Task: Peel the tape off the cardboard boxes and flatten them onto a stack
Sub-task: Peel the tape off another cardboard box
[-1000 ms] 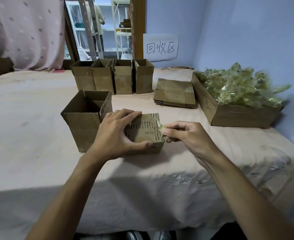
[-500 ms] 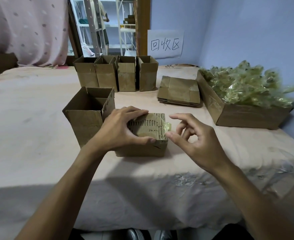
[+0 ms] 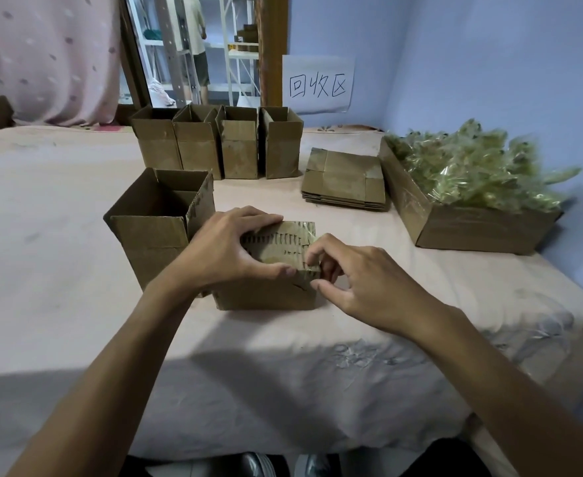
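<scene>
At the left an open brown cardboard box (image 3: 159, 232) stands on the bench covered with a pale pink cloth (image 3: 59, 235). Just beside it the left hand (image 3: 228, 249) grasps the small closed brown cardboard box (image 3: 269, 294), fingers curled over its torn top and thumb on the near edge. We judge this grip should press down firmly, so the box does not slide. The right hand (image 3: 362, 280) pinches the near right corner of this box, forefinger above and thumb on the side. Whether an end of the clear tape strip (image 3: 298, 224) is caught there, we cannot tell. We would pull it low and slowly, along the seam. Farther right lie the stack of flattened brown cardboard (image 3: 345, 180) and a wide brown cardboard tray (image 3: 482, 232) heaped with crumpled yellowish tape (image 3: 472, 166).
</scene>
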